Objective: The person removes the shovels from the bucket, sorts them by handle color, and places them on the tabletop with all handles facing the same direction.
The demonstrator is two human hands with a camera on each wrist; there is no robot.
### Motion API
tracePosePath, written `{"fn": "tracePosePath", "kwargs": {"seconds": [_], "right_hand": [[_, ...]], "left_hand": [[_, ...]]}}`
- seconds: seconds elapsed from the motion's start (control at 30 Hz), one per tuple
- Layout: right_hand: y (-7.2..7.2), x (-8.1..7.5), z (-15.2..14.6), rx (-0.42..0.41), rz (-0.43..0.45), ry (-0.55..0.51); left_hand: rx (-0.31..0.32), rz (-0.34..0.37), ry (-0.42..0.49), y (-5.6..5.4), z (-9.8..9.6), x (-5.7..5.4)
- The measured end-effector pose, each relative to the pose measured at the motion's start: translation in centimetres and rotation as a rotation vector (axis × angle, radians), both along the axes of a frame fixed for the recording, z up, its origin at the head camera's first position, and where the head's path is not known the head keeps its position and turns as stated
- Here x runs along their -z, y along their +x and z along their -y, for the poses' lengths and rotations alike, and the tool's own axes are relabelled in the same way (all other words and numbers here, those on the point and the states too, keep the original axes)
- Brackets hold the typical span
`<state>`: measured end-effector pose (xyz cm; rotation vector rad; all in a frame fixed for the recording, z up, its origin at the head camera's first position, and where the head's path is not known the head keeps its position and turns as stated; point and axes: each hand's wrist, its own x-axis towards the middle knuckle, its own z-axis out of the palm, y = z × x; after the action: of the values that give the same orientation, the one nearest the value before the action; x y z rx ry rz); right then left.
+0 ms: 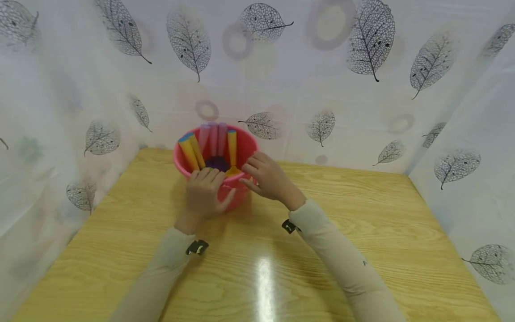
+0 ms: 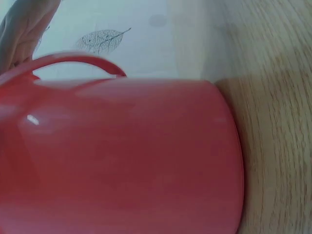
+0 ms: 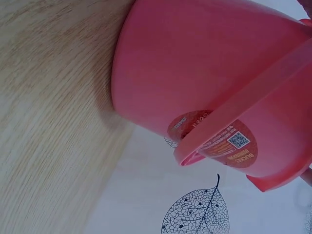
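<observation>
A pink plastic bucket (image 1: 237,197) stands upright on the wooden table, a round label (image 3: 239,141) on its side. Inside lean yellow handles (image 1: 187,153) with blue ends and several pale pink-purple handles (image 1: 213,138); a dark purple piece (image 1: 217,163) lies lower down. My left hand (image 1: 203,192) grips the near left rim, fingers over the edge and thumb outside. At the right rim, my right hand (image 1: 267,176) holds the edge with fingers bent over it. The bucket's handle (image 3: 243,102) hangs down along its outside. Parts of the contents are hidden by the near wall.
The wood-grain table (image 1: 346,232) extends on both sides of the bucket and toward me. A white curtain (image 1: 281,89) printed with dark leaf shapes hangs behind the table and along its left and right sides.
</observation>
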<state>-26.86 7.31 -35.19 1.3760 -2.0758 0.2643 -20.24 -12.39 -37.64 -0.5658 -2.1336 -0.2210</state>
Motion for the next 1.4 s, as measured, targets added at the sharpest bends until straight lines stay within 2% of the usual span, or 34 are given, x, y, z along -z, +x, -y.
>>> {"fn": "tracePosePath", "kwargs": {"seconds": [0.23, 0.4, 0.67, 0.9, 1.03, 1.23, 1.4], "right_hand": [[0.7, -0.1, -0.1, 0.004, -0.074, 0.006], [1.2, -0.3, -0.1, -0.015, -0.076, 0.012], [2.0, -0.5, 0.0, -0.063, -0.076, 0.021], [2.3, -0.4, -0.7, -0.132, -0.075, -0.023], [2.5, -0.2, -1.0, -0.155, -0.07, -0.051], [3.1, -0.1, -1.4, -0.14, -0.078, -0.064], [3.4, -0.1, -1.6, -0.145, -0.081, -0.081]], "left_hand": [[0.123, -0.031, 0.036, -0.6, 0.8, 0.1], [0.219, -0.029, 0.079, -0.8, 1.3, -0.1], [0.288, 0.022, 0.135, -1.0, 1.7, -0.1], [0.37, 0.026, 0.159, -1.1, 1.3, 0.1], [0.391, 0.035, 0.136, -0.9, 1.1, 0.2], [0.412, 0.044, 0.109, -0.7, 1.0, -0.1], [0.358, 0.015, 0.073, -1.0, 1.7, -0.8]]}}
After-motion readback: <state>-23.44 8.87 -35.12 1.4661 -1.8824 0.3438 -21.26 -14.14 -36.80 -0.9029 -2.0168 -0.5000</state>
